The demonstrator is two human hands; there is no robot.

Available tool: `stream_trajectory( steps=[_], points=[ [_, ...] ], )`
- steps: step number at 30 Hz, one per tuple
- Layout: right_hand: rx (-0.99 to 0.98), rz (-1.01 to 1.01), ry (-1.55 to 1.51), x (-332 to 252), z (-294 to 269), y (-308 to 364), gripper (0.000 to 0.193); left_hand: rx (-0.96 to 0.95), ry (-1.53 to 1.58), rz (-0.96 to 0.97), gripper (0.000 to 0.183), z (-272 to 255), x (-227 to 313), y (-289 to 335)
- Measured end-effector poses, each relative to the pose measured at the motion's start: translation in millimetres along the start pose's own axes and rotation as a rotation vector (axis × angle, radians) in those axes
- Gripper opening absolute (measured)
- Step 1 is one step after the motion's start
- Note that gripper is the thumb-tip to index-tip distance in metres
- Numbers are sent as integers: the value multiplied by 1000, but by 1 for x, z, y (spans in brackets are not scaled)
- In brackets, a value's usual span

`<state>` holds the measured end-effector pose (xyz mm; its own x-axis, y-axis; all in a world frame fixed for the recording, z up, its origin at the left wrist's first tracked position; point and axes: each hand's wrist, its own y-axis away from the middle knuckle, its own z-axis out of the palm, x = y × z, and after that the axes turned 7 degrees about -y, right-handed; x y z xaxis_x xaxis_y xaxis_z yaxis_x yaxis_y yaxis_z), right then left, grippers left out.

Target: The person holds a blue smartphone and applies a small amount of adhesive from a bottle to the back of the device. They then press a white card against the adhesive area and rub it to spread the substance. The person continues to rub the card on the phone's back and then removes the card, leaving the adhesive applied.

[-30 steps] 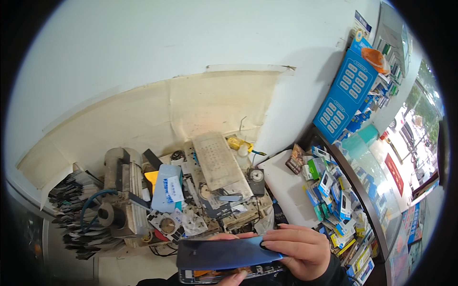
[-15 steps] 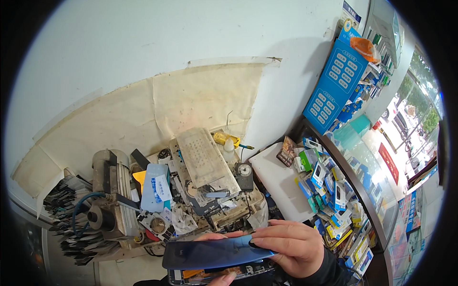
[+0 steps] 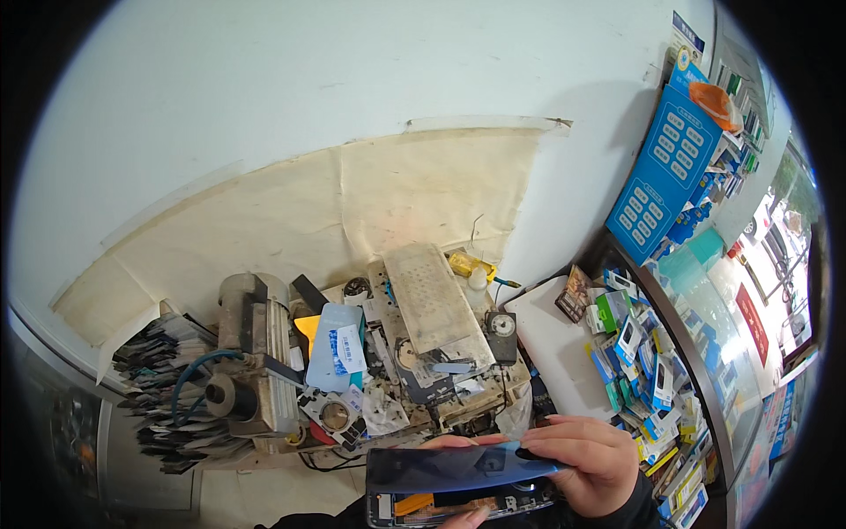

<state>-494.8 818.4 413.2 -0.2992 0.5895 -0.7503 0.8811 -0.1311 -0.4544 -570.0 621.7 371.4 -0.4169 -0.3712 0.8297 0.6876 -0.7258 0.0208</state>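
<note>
Low in the head view, I hold an opened phone [image 3: 441, 510], its inner parts and an orange strip showing. Above them a glossy dark-blue panel [image 3: 449, 472] tilts up off the body. My right hand [image 3: 586, 463] is closed on the panel's right end, fingers over the top, thumb side hidden underneath. My left hand [image 3: 465, 518] is closed around the phone: its thumb lies along the near edge and its fingertips show behind the panel. The rest of the left palm is out of sight.
Beyond the phone, a cluttered bench carries a dusty machine [image 3: 256, 353], a grey-white plate [image 3: 436, 300], a light-blue card [image 3: 335, 348] and yellow-handled tool [image 3: 467, 264]. Flat dark pieces [image 3: 172, 397] are stacked at left. Several small boxes [image 3: 648, 361] pile up beside a glass counter at right.
The whole view has shifted, so bench, hands and phone sit farther right in the picture. More of the phone's inside shows below the panel. Both hands keep their hold.
</note>
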Motion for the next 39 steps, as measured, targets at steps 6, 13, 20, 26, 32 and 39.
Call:
stream_trajectory(
  steps=[6,13,20,26,32,39],
  points=[
    [91,159,-70,-4,4,-1,18,-78,64,-4,61,-4,1,-4],
    [137,206,-198,-3,1,4,23,-120,131,-47,63,-2,-4,-3],
    [239,354,-433,-2,2,9,27,-141,156,-72,65,-9,-1,-5],
    [315,439,-472,-4,2,8,30,-158,165,-104,66,-12,-1,-5],
    [293,515,-525,-5,0,8,31,-176,178,-130,68,-12,-2,-4],
    [291,500,-494,-4,1,8,28,-181,190,-137,69,-10,-3,-2]
  ],
)
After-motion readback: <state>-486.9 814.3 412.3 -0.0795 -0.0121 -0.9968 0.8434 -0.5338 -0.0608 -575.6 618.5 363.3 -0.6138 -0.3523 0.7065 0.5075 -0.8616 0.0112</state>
